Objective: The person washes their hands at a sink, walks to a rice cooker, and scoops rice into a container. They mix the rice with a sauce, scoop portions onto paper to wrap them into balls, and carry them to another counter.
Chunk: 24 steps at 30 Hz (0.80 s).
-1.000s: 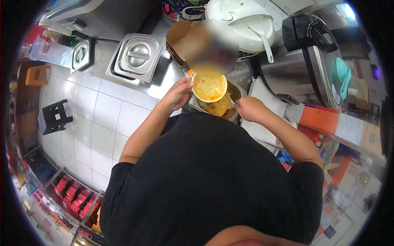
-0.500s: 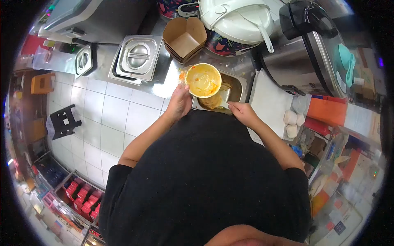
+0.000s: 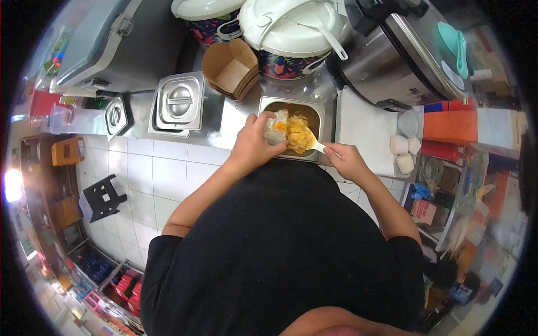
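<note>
My left hand (image 3: 254, 140) is wrapped round a pale, see-through tub (image 3: 275, 132), tipped on its side with its mouth facing right. Yellow, lumpy food (image 3: 301, 134) lies at the tub's mouth, over a rectangular steel pan (image 3: 321, 113). From the right, my right hand (image 3: 346, 161) grips the handle of a white paddle (image 3: 318, 147). The paddle's blade is against the yellow food, and the two hands are close together at the pan's near side.
Stacked brown paper trays (image 3: 232, 73) stand behind the pan, next to a flowered pot with a white lid (image 3: 291, 28). A lidded steel pan (image 3: 179, 103) is left on the counter. White cloth (image 3: 364, 134) and a large steel cooker (image 3: 386, 61) are at right.
My left hand has turned the tub from mouth-up to sideways. Yellow food now shows in a heap at its mouth. The paddle has shifted slightly right, and the view has moved.
</note>
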Each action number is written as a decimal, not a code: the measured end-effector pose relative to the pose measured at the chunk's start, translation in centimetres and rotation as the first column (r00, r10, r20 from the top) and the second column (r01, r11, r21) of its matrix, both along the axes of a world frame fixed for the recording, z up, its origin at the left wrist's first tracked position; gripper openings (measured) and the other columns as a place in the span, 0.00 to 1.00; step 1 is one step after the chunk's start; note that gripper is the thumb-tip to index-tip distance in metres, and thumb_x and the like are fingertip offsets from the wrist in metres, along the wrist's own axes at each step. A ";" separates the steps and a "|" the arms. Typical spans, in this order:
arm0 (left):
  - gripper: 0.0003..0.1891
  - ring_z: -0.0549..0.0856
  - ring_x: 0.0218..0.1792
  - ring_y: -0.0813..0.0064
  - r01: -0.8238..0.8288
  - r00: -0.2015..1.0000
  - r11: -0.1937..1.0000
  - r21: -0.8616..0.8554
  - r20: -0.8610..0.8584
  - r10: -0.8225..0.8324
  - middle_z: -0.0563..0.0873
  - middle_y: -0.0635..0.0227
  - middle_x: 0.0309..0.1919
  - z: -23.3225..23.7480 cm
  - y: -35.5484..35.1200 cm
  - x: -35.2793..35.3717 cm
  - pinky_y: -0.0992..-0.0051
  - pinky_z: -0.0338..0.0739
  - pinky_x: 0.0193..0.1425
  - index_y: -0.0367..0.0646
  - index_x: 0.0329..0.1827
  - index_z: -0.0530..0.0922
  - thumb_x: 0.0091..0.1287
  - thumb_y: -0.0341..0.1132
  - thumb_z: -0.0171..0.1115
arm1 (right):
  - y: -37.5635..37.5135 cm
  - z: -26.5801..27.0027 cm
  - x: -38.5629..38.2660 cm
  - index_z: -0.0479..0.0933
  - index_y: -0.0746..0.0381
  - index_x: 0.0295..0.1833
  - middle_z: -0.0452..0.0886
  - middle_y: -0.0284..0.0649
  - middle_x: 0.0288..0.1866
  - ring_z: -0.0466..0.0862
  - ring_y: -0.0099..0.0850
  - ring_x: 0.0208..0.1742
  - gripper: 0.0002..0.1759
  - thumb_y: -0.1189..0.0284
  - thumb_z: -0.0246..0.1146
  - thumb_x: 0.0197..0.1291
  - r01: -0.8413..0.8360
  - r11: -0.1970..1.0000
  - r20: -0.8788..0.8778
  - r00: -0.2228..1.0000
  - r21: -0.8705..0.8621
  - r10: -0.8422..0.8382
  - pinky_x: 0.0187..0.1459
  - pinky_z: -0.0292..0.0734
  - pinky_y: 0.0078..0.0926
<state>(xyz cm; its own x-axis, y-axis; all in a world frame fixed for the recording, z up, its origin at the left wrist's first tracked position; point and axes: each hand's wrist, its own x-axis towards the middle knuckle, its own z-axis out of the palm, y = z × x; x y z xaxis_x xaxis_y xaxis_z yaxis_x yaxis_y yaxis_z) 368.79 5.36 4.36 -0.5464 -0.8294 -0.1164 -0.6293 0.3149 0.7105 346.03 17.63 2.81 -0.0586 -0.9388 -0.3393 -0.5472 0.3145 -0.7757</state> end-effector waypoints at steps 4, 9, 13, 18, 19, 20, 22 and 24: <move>0.31 0.80 0.41 0.58 -0.044 0.991 0.964 0.262 -0.107 0.074 0.78 0.49 0.42 -3.7 -0.2 -1.6 0.66 0.74 0.45 0.40 0.52 0.68 0.46 0.42 0.70 | -0.2 1.4 2.4 0.75 0.66 0.46 0.78 0.42 0.22 0.78 0.34 0.24 0.15 0.67 0.56 0.60 -0.093 0.986 -0.251 0.966 -0.135 0.056 0.28 0.71 0.32; 0.29 0.81 0.33 0.74 -0.059 0.884 0.777 0.627 -0.329 0.332 0.81 0.59 0.36 -3.6 -1.3 -1.7 0.76 0.76 0.37 0.36 0.54 0.64 0.53 0.38 0.67 | -0.4 1.3 5.6 0.73 0.61 0.47 0.75 0.41 0.22 0.77 0.41 0.23 0.11 0.72 0.53 0.60 -0.401 0.888 -0.689 0.710 -0.224 0.147 0.28 0.73 0.35; 0.27 0.78 0.26 0.79 -0.014 0.829 0.647 0.762 -0.353 0.434 0.78 0.63 0.36 -3.6 -1.2 -0.1 0.81 0.73 0.25 0.39 0.57 0.61 0.57 0.34 0.63 | -0.1 4.2 4.1 0.74 0.61 0.48 0.73 0.41 0.24 0.76 0.40 0.24 0.12 0.72 0.53 0.59 -0.407 0.868 -0.652 0.746 -0.284 0.136 0.27 0.72 0.35; 0.24 0.80 0.31 0.80 0.073 0.717 0.647 0.759 -0.491 0.495 0.79 0.66 0.37 -4.5 -0.5 2.7 0.82 0.75 0.30 0.39 0.56 0.63 0.59 0.32 0.63 | -1.2 9.4 1.5 0.75 0.60 0.45 0.75 0.43 0.26 0.78 0.41 0.30 0.11 0.71 0.53 0.58 -0.314 0.945 -0.573 0.793 -0.092 0.208 0.31 0.73 0.36; 0.24 0.80 0.32 0.80 0.105 0.698 0.652 0.751 -0.523 0.490 0.79 0.67 0.37 -4.9 -0.4 3.5 0.82 0.75 0.31 0.39 0.56 0.63 0.59 0.32 0.62 | -1.6 9.0 1.5 0.75 0.60 0.45 0.75 0.43 0.26 0.78 0.41 0.30 0.11 0.71 0.53 0.58 -0.317 0.944 -0.571 0.793 -0.090 0.212 0.31 0.73 0.36; 0.25 0.80 0.38 0.79 0.109 0.690 0.645 0.756 -0.525 0.499 0.79 0.66 0.42 -5.5 -0.3 4.3 0.81 0.76 0.36 0.38 0.58 0.62 0.59 0.31 0.61 | -2.2 8.3 1.7 0.76 0.59 0.43 0.76 0.44 0.27 0.79 0.41 0.31 0.10 0.70 0.53 0.59 -0.317 0.946 -0.583 0.782 -0.070 0.219 0.31 0.73 0.36; 0.25 0.79 0.42 0.78 0.141 0.646 0.662 0.736 -0.575 0.502 0.78 0.65 0.45 -5.3 0.0 5.1 0.79 0.75 0.41 0.38 0.59 0.62 0.60 0.30 0.60 | -3.9 5.5 2.1 0.76 0.61 0.39 0.77 0.46 0.29 0.80 0.42 0.32 0.09 0.71 0.54 0.57 -0.332 0.942 -0.588 0.773 -0.051 0.240 0.31 0.75 0.36; 0.26 0.75 0.53 0.73 0.205 0.562 0.679 0.705 -0.653 0.508 0.73 0.62 0.53 -5.5 0.0 5.6 0.73 0.70 0.55 0.39 0.62 0.59 0.61 0.29 0.57 | -5.5 0.5 3.5 0.76 0.63 0.40 0.77 0.46 0.29 0.80 0.42 0.31 0.09 0.71 0.55 0.55 -0.392 0.919 -0.645 0.716 -0.051 0.269 0.30 0.75 0.37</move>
